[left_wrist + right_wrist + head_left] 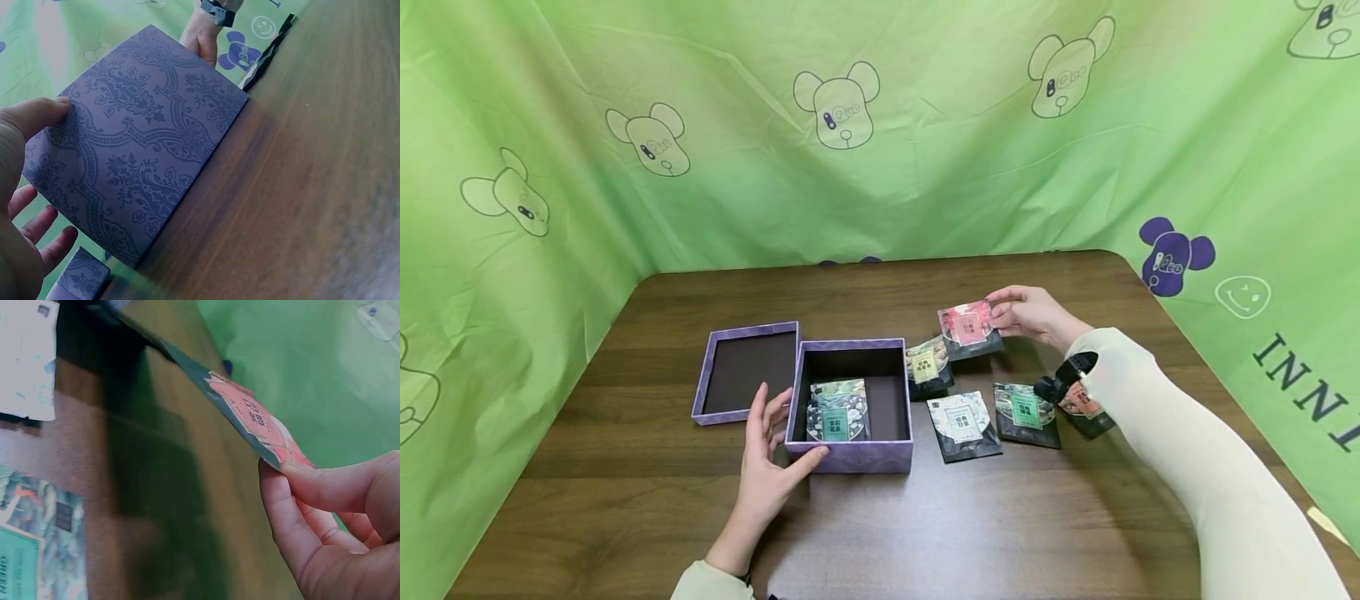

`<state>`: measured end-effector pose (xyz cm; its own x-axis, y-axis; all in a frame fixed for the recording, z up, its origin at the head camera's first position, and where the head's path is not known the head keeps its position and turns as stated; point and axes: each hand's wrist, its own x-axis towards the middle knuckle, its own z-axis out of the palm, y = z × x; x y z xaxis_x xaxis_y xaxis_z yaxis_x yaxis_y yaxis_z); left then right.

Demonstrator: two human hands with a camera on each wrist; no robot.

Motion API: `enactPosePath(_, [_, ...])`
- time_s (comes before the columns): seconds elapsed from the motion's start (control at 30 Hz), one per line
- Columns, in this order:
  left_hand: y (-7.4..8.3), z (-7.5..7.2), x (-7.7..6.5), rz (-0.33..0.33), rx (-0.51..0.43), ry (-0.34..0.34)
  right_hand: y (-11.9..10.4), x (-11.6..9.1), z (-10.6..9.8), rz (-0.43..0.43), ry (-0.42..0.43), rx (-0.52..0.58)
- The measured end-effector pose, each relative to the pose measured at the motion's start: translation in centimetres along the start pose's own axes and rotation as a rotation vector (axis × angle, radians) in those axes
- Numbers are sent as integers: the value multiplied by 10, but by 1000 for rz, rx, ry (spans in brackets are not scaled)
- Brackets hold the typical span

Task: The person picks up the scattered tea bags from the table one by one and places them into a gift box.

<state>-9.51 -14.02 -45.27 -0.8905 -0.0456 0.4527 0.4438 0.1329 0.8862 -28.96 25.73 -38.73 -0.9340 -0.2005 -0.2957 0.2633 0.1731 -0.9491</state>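
While the right hand (1030,317) pinches a pink packet (967,326) by one edge, right of the purple box (861,457), the left hand (769,467) lies loosely spread, thumb touching the box's front; inside, one teal-labelled packet (837,414); just leftward, the lid (752,371).

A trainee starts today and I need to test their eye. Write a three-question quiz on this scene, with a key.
1. Which hand pinches the pink packet?
2. True or false: the purple box has nothing inside.
3. In the head view, the lid lies: A) inside the box; B) left of the box; C) right of the box.

Key: 1. The right hand. 2. False; a teal packet is inside. 3. B.
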Motion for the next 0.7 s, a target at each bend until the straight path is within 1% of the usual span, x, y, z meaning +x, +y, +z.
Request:
enactPosePath(0.17, [-1, 0, 0, 7, 5, 0, -12, -4, -3, -36, 22, 32])
enactPosePath(0.27, [0, 0, 0, 16, 7, -2, -21, -7, -1, -41, 12, 58])
enactPosePath(0.5, [0, 0, 1, 37, 5, -4, -37, -16, 13, -53, -16, 103])
enactPosePath(0.7, [0, -1, 1, 44, 9, -6, -44, -21, 28, -78, -66, 145])
